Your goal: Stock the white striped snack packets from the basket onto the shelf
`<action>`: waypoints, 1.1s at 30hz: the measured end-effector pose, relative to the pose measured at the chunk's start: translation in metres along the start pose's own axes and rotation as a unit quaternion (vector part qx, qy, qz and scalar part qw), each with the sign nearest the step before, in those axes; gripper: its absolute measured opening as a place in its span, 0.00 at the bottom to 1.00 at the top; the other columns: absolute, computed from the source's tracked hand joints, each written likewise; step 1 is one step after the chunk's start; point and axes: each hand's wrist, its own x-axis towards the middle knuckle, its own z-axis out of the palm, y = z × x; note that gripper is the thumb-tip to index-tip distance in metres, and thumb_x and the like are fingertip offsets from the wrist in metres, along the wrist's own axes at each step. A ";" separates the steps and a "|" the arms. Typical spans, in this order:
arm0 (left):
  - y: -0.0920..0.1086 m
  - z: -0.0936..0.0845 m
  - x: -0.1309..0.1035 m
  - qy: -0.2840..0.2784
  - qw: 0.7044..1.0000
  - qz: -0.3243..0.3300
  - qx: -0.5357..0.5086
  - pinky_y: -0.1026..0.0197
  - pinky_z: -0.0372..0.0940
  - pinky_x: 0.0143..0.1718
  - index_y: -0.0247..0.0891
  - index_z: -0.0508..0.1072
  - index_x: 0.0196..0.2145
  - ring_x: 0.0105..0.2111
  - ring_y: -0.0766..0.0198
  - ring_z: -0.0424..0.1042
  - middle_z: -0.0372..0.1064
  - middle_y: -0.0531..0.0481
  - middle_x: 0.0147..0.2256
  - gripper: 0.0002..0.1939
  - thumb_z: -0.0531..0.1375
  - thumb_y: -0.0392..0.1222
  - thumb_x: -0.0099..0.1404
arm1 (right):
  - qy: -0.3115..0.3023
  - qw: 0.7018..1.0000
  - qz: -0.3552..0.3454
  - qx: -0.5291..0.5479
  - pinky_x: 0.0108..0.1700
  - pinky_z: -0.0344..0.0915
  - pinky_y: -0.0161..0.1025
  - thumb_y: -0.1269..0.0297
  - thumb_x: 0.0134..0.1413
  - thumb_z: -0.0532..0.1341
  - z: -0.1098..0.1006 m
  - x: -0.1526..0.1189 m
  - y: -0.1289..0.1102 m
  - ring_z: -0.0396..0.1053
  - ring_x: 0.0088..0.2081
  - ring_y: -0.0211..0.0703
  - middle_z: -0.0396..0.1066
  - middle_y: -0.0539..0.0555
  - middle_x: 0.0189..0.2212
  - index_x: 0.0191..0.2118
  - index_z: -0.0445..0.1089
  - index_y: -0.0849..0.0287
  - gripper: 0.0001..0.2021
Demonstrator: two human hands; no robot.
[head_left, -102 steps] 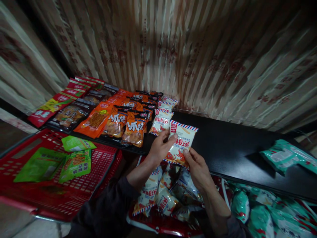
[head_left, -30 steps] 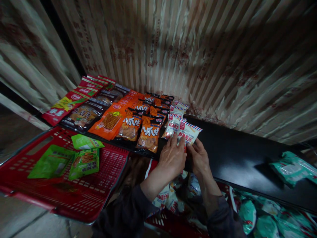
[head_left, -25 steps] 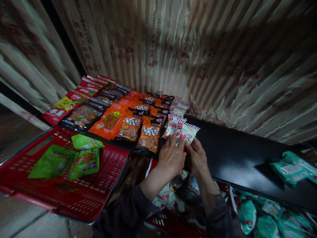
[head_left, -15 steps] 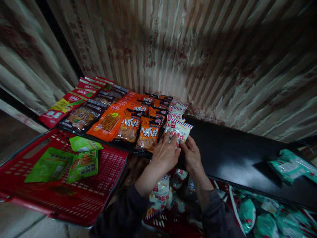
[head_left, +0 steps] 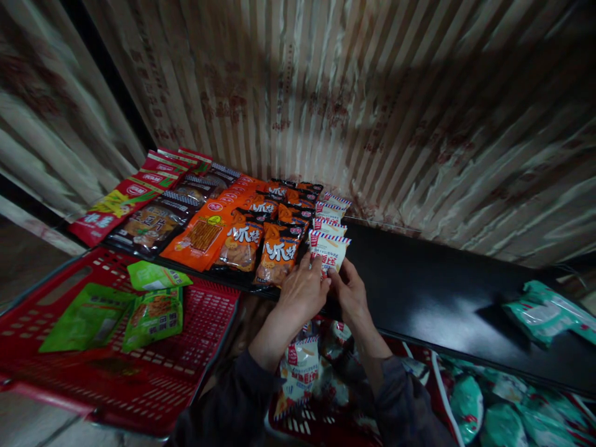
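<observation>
A small white snack bag [head_left: 329, 247] with red lettering and a striped top edge lies at the front of a row of matching bags [head_left: 331, 213] on the black shelf [head_left: 410, 279]. My left hand [head_left: 302, 290] grips its lower left part, fingers on the printed face. On the lower right side, my right hand [head_left: 350, 292] holds it with the thumb in front; some fingertips are hidden. Orange-and-black snack bags [head_left: 279, 253] stand just left of my left hand. Below my forearms, more white bags [head_left: 300, 372] fill a red basket [head_left: 302, 425].
Left along the shelf are large orange packs [head_left: 202, 234], dark brown packs [head_left: 156, 223] and red packs [head_left: 112, 208]. A red basket [head_left: 205, 347] holds green pouches [head_left: 156, 316]. Teal bags lie on the shelf [head_left: 547, 310] and in a container [head_left: 505, 422]. Striped sheeting [head_left: 326, 93] hangs behind.
The white bag has come down and slightly left, now more upright in line with its row. Both hands have moved with it, still on the bag.
</observation>
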 end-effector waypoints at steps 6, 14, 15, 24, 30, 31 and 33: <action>0.000 0.001 0.000 0.004 1.000 0.002 0.026 0.47 0.62 0.58 0.34 0.59 0.64 0.59 0.47 0.65 0.56 0.37 0.66 0.27 0.52 0.43 0.70 | 0.011 0.997 -0.031 -0.075 0.49 0.69 0.50 0.51 0.49 0.63 -0.005 0.006 0.014 0.72 0.48 0.53 0.75 0.57 0.49 0.56 0.68 0.56 0.29; 0.001 0.001 -0.001 0.017 0.999 0.007 0.050 0.47 0.64 0.56 0.36 0.61 0.62 0.57 0.47 0.68 0.58 0.39 0.64 0.24 0.53 0.43 0.70 | 0.070 0.981 -0.073 -0.168 0.56 0.63 0.53 0.48 0.48 0.63 -0.011 0.009 0.029 0.67 0.54 0.55 0.71 0.62 0.52 0.52 0.71 0.58 0.28; 0.002 0.001 -0.001 0.017 0.998 0.004 0.055 0.47 0.64 0.56 0.35 0.61 0.62 0.56 0.47 0.69 0.58 0.38 0.64 0.25 0.53 0.43 0.70 | 0.064 0.982 -0.070 -0.161 0.55 0.64 0.53 0.48 0.48 0.63 -0.011 0.009 0.029 0.67 0.54 0.55 0.71 0.61 0.52 0.53 0.70 0.58 0.28; 0.005 0.002 -0.002 0.033 0.996 -0.007 0.080 0.45 0.64 0.56 0.33 0.60 0.63 0.58 0.47 0.67 0.57 0.34 0.65 0.26 0.53 0.43 0.70 | 0.034 0.989 -0.048 -0.137 0.54 0.66 0.51 0.49 0.48 0.65 -0.007 0.009 0.020 0.71 0.52 0.55 0.75 0.58 0.50 0.58 0.67 0.57 0.32; 0.004 0.002 -0.001 0.020 0.997 -0.008 0.067 0.44 0.63 0.57 0.33 0.59 0.63 0.57 0.47 0.67 0.56 0.34 0.65 0.26 0.54 0.42 0.70 | 0.021 0.989 -0.044 -0.141 0.55 0.65 0.52 0.47 0.48 0.64 -0.004 0.009 0.009 0.70 0.52 0.55 0.74 0.59 0.52 0.58 0.67 0.58 0.33; 0.004 0.002 -0.001 0.018 0.998 -0.010 0.065 0.45 0.63 0.57 0.33 0.59 0.63 0.58 0.47 0.67 0.56 0.34 0.65 0.26 0.53 0.42 0.70 | 0.020 0.989 -0.045 -0.141 0.55 0.65 0.52 0.46 0.48 0.64 -0.004 0.009 0.009 0.70 0.51 0.55 0.74 0.59 0.52 0.58 0.67 0.58 0.33; 0.003 0.001 -0.001 0.016 0.998 -0.009 0.060 0.48 0.63 0.57 0.32 0.59 0.64 0.58 0.47 0.67 0.56 0.34 0.65 0.27 0.53 0.42 0.70 | 0.024 0.988 -0.045 -0.145 0.55 0.65 0.52 0.46 0.48 0.63 -0.004 0.008 0.010 0.70 0.51 0.55 0.74 0.59 0.51 0.58 0.68 0.58 0.33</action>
